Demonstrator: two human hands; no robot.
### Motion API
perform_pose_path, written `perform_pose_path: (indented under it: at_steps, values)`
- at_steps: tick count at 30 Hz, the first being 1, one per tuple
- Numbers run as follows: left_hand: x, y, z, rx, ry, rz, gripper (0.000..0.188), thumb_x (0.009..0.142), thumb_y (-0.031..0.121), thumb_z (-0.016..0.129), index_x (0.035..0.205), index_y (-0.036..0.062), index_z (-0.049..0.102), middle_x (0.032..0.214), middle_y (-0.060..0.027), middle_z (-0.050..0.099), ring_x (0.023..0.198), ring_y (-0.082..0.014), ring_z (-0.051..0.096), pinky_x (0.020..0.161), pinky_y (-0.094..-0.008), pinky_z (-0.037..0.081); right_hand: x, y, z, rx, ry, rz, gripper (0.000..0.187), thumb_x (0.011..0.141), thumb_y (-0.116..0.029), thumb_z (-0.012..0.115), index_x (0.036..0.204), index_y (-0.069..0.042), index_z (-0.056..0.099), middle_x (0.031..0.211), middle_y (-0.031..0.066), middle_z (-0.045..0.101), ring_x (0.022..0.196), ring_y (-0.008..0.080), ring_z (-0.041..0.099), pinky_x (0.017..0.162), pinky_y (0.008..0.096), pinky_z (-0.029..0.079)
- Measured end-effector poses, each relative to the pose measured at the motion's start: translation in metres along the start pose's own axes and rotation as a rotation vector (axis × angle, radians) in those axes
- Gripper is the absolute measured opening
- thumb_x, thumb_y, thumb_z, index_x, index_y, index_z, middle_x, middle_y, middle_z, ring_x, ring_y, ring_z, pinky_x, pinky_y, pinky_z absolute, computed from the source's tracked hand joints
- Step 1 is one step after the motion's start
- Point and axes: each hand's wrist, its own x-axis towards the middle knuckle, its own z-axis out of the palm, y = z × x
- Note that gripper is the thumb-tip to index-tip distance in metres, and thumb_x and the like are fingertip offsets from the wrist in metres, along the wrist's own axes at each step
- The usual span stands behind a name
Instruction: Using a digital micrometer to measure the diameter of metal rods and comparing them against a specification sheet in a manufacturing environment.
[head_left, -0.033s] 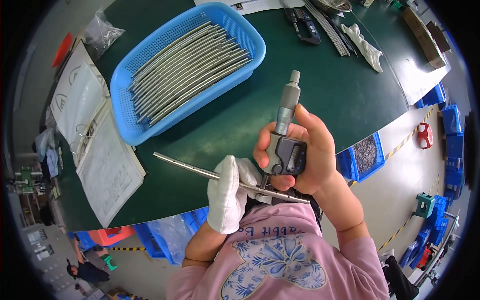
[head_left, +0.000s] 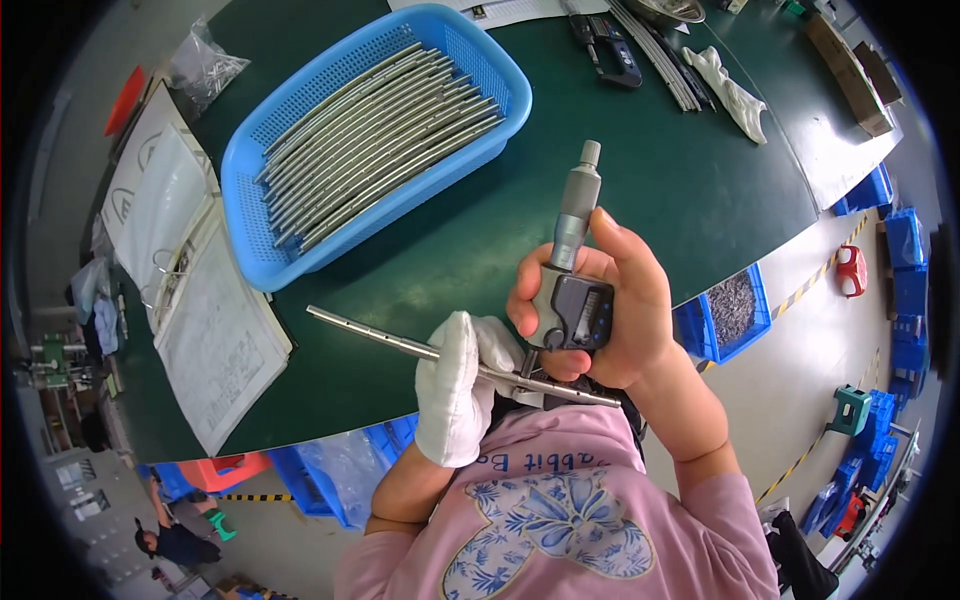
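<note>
My left hand (head_left: 455,388), in a white glove, is closed around a thin metal rod (head_left: 375,333) with small holes along it. The rod slants from the table's middle down toward my shirt front. Bare, my right hand (head_left: 636,318) grips a digital micrometer (head_left: 568,296), its thimble pointing away from me and its small display facing up. The micrometer's lower jaw end meets the rod just right of the glove; whether both faces touch the rod is hidden. Beyond my hands, a blue perforated basket (head_left: 240,190) holds several similar metal rods (head_left: 375,150) lying side by side.
An open ring binder (head_left: 215,330) with drawings lies at left, near a plastic bag of small parts (head_left: 205,65). Another micrometer (head_left: 605,50), more rods (head_left: 655,50) and a white glove (head_left: 728,92) lie at the far right. A blue bin of shavings (head_left: 732,312) stands beyond the green table's edge.
</note>
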Motion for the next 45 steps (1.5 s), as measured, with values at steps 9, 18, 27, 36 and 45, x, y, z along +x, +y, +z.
perform_pose_path:
  at_steps: [9,18,27,36,45]
  values:
    - [0.001,0.002,0.004,0.075,0.075,0.001,0.042,0.091,0.036,0.028,0.061,0.0088,0.040,0.056,-0.0036,0.042,0.049,-0.0135,0.043,0.048,-0.0250,0.038,0.003,0.002,0.001,0.019,-0.005,0.026,0.063,0.081,-0.056,0.028,0.085,0.003,0.051,0.072,0.0174,0.054,0.039,0.0160,0.045,0.033,0.0220,0.038]
    - [0.002,0.000,-0.002,-0.033,0.041,0.030,0.039,0.090,0.032,0.034,0.064,0.0035,0.042,0.061,-0.0095,0.045,0.053,-0.0159,0.041,0.051,-0.0269,0.035,0.004,0.005,-0.004,0.003,-0.024,-0.024,0.062,0.082,-0.055,0.029,0.087,0.002,0.051,0.072,0.0166,0.055,0.040,0.0146,0.046,0.034,0.0207,0.038]
    - [0.001,-0.005,-0.003,-0.032,0.084,0.089,0.038,0.091,0.031,0.031,0.065,0.0046,0.040,0.060,-0.0067,0.039,0.054,-0.0150,0.039,0.053,-0.0275,0.035,0.005,0.006,0.002,-0.098,0.015,-0.021,0.065,0.083,-0.058,0.025,0.085,0.001,0.053,0.069,0.0149,0.055,0.040,0.0127,0.044,0.032,0.0196,0.035]
    - [0.003,-0.001,-0.008,0.027,0.005,0.126,0.039,0.091,0.033,0.030,0.067,0.0039,0.041,0.061,-0.0098,0.043,0.050,-0.0161,0.039,0.049,-0.0278,0.035,0.009,0.006,-0.001,-0.047,0.025,-0.011,0.059,0.085,-0.052,0.026,0.087,0.002,0.052,0.069,0.0149,0.055,0.038,0.0137,0.044,0.033,0.0209,0.035]
    - [0.003,-0.005,-0.011,0.027,-0.028,0.158,0.037,0.090,0.032,0.035,0.068,0.0036,0.042,0.064,-0.0097,0.044,0.054,-0.0154,0.041,0.052,-0.0268,0.037,0.007,0.005,0.003,-0.101,0.059,-0.026,0.059,0.080,-0.055,0.036,0.084,0.001,0.053,0.068,0.0141,0.056,0.037,0.0132,0.043,0.033,0.0203,0.035]
